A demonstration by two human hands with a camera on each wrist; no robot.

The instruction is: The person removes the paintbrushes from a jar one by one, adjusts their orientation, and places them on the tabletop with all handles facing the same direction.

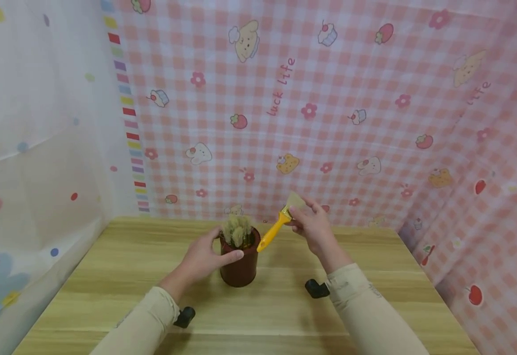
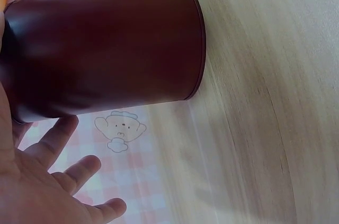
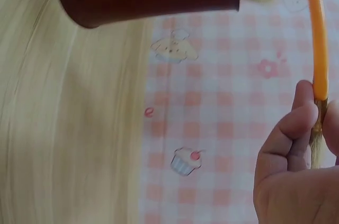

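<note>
"What's leftmost?"
"The left hand [image 1: 204, 255], gripping the brown pot [image 1: 239, 272] near its rim, thumb across the front. Pale bristles [image 1: 238, 231] stand up out of the pot's mouth."
"And the yellow brush [image 1: 272, 235]?"
"Just right of the pot, its long axis slanting: handle end down-left by the rim, bristle end up-right. Touching or apart, I can't tell."
"Whose is it?"
"The right hand [image 1: 313, 224] has it, pinched around the metal collar."

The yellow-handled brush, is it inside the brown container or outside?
Outside: the right hand pinches the yellow-handled brush near its bristles, and in the head view the handle's tip shows uncovered beside the brown container.
</note>
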